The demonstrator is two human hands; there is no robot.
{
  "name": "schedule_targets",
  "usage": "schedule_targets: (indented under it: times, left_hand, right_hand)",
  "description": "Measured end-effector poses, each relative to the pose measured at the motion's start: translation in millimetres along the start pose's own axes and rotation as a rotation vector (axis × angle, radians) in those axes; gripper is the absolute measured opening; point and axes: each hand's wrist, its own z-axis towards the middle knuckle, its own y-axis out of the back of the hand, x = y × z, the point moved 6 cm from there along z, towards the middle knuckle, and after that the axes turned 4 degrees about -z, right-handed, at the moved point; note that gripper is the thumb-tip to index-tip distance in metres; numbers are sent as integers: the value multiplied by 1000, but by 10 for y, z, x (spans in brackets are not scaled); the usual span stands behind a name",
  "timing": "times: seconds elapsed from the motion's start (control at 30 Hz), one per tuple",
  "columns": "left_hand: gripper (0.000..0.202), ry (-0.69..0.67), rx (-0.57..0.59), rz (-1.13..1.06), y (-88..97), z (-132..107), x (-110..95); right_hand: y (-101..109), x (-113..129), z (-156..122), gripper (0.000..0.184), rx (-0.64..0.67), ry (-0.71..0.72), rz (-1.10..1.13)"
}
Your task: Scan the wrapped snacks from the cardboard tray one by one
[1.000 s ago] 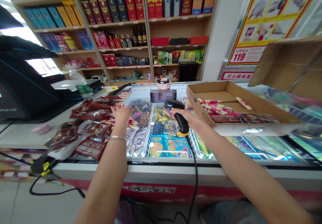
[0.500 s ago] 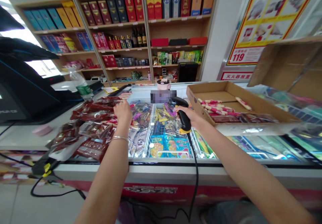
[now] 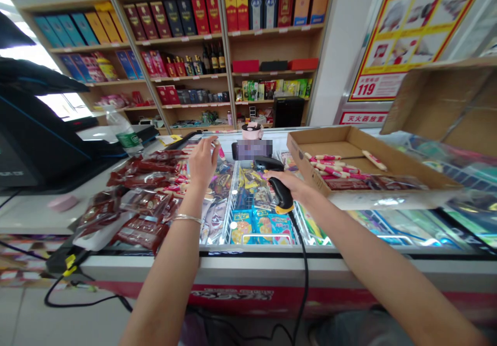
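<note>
My left hand (image 3: 202,162) is lifted above the pile of red snack packets (image 3: 142,198) on the freezer lid. Its fingers pinch a thin pink-wrapped snack stick (image 3: 221,152). My right hand (image 3: 295,183) grips a black barcode scanner (image 3: 276,183), whose head points left towards the stick. The scanner's cable (image 3: 302,284) drops over the freezer's front edge. More pink-wrapped sticks (image 3: 330,167) lie in an open cardboard box (image 3: 306,167) to the right of my right hand.
The glass-topped freezer (image 3: 252,219) holds ice-cream packs. A black till terminal (image 3: 34,139) stands on the left counter, with a plastic bottle (image 3: 125,128) behind it. A pink cup (image 3: 251,130) sits at the freezer's far edge. Shelves of boxed goods (image 3: 217,51) line the back wall.
My left hand has risen off the snack pile and moved right, with a pink stick in its fingers. The scanner in my right hand has shifted slightly.
</note>
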Motion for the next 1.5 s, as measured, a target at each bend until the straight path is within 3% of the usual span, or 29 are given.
schedule_targets:
  times: [0.33,0.63,1.5]
  left_hand:
    - [36,-21,-46,-21,47,-5,-17]
    - [36,66,-65,-4,36,-1,57]
    - [40,-10,-128,-71,41,-8,50]
  right_hand:
    - [-22,-15,-33,13,8,-10,-26]
    - [19,-55,18,14,-9,-17,-21]
    - [-12,63,-28,10,12,14,97]
